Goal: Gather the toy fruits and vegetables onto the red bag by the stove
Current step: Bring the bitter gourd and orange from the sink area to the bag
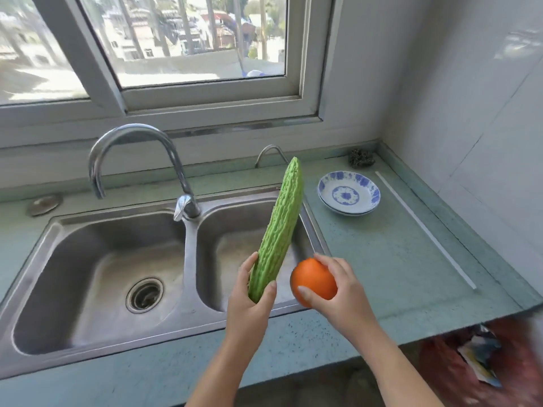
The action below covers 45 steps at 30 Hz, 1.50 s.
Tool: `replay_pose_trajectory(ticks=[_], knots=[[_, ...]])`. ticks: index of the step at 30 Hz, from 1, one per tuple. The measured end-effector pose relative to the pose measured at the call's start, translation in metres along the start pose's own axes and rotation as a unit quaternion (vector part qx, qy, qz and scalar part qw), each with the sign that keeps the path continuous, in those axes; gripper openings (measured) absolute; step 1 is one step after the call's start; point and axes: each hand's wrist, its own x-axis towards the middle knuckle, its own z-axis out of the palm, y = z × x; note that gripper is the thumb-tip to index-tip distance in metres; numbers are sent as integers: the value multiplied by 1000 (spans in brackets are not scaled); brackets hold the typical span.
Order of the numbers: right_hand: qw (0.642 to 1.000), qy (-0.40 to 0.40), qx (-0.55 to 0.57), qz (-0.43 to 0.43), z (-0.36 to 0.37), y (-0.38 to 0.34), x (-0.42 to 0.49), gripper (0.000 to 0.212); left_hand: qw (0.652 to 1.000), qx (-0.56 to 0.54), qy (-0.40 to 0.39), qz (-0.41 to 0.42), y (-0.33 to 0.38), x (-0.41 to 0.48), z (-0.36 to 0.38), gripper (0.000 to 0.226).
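Both hands full above the right basin of the sink.
The left hand grips the bitter gourd by its lower end (tip toward the window); the right hand curls round the orange, both near the front edge of the counter.

Counted: one bitter gourd, one orange, two sink basins, two taps, two stacked dishes, one scouring pad, one metal lid.

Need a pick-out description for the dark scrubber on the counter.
From the double sink, follow the green counter right to its back corner by the wall. Behind the stacked blue-patterned bowls sits the scourer: a small, dark, wiry clump, unlike the smooth white-and-blue ceramics.
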Motion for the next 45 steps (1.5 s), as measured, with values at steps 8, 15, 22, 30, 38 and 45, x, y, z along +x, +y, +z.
replay_pose_trajectory(ticks=[8, 15, 22, 30, 38, 45], knots=[[994, -70, 16, -79, 50, -56, -57, 62, 995, -39, 96, -9, -2, -84, -76, 46], [973, -160, 35, -161, 89, -97, -90, 62, 970, -49, 236, -21, -8, -151, -126, 46], [932, -264, 77, -237, 111, -121, -108, 59, 917, -46, 395, -25, -6, -210, -135, 46], [872, -384, 105, -286, 119, -125, -138, 56, 839, -25, 540, -63, -8, -273, -118, 48], [807, -471, 128, -333, 146, -157, -192, 56, 764, -32, 641, -66, -8, -347, -128, 47], [730, -542, 130, -395, 182, -200, -296, 57, 676, -32, 733, -67, -16, -450, -155, 43]])
